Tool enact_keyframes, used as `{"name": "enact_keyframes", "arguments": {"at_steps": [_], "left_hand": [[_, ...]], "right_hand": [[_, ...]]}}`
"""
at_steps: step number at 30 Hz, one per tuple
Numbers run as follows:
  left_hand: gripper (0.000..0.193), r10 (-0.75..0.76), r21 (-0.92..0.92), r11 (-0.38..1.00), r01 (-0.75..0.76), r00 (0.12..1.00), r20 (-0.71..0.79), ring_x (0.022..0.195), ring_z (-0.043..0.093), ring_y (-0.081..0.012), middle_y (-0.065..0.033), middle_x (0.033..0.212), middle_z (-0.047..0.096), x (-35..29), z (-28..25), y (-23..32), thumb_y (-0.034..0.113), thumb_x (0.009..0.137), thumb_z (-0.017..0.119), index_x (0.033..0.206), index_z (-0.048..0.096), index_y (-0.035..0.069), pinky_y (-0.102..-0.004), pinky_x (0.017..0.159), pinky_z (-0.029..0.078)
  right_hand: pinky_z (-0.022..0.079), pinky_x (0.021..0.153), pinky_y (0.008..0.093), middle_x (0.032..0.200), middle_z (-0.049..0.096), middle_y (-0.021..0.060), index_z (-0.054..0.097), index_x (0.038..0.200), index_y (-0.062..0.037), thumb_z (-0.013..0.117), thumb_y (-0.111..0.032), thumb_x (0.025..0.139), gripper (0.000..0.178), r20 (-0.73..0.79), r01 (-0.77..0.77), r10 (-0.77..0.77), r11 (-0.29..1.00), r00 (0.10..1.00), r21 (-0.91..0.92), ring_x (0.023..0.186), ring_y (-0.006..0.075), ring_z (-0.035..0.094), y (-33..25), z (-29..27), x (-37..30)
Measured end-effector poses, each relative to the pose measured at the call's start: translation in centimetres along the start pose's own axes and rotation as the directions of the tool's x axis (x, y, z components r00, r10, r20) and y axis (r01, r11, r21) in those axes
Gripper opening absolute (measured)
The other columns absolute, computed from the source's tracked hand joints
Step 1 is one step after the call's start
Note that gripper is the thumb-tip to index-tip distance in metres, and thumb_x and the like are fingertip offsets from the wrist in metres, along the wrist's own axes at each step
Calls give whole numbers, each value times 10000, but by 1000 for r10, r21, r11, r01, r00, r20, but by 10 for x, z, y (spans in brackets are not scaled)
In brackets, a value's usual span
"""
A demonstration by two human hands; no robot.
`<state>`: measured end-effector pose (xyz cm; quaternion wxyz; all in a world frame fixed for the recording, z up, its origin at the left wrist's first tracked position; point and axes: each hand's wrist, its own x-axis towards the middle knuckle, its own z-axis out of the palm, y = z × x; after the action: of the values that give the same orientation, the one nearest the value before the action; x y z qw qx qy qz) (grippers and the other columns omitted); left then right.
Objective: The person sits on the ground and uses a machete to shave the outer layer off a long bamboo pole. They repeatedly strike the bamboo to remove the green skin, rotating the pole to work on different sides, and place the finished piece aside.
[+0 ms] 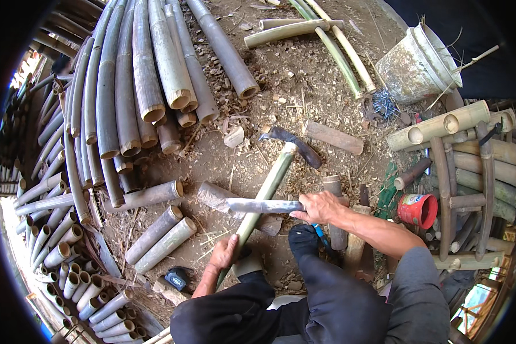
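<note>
My left hand [226,252] is closed around the lower part of a green bamboo pole [276,171], which slants up and away to the right. In my right hand [322,207] is a machete [258,206], its broad grey blade pointing left and crossing over the pole. Whether the blade's edge touches the pole, I cannot tell. Beneath them a short, thick bamboo piece [212,198] lies on the ground. Near the pole's pale far end rests a dark curved tool [301,145]. My feet are on either side of the pole's lower part.
Long bamboo poles [140,63] are stacked at upper left, cut lengths [160,243] below them. A tape measure [176,278] lies by my left forearm. To the right are a red can [419,210], a bamboo frame [441,172] and a dirty white bucket [404,66]. Wood chips litter the dirt.
</note>
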<state>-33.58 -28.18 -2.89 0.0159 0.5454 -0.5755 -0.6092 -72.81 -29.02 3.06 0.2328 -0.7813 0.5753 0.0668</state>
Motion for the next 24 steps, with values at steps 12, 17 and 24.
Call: {"name": "enact_keyframes", "arguments": {"at_steps": [12, 17, 24], "left_hand": [[781, -85, 18, 996, 84, 996, 33, 640, 643, -301, -198, 631, 630, 0, -9, 0, 631, 995, 348, 783, 657, -54, -447, 683, 493], [798, -47, -65, 996, 54, 994, 97, 612, 678, -249, -132, 624, 667, -1, -16, -4, 636, 1004, 314, 786, 696, -30, -395, 615, 546], [762, -129, -283, 941, 185, 970, 204, 503, 642, -215, -151, 648, 665, -2, -18, 16, 624, 1008, 342, 896, 672, -52, -344, 490, 526]], "right_hand": [[429, 402, 365, 458, 437, -11, 553, 734, -82, 349, -687, 977, 683, -66, -464, 500, 839, 863, 284, 380, 169, 421, 48, -16, 27], [337, 314, 356, 457, 411, -24, 551, 672, -78, 323, -678, 989, 716, -174, -137, 167, 975, 971, 172, 356, 133, 369, 40, -16, 17], [353, 309, 343, 437, 421, -5, 561, 712, -86, 313, -604, 1024, 653, -154, -405, 457, 871, 876, 280, 342, 113, 363, 65, -15, 31]]}}
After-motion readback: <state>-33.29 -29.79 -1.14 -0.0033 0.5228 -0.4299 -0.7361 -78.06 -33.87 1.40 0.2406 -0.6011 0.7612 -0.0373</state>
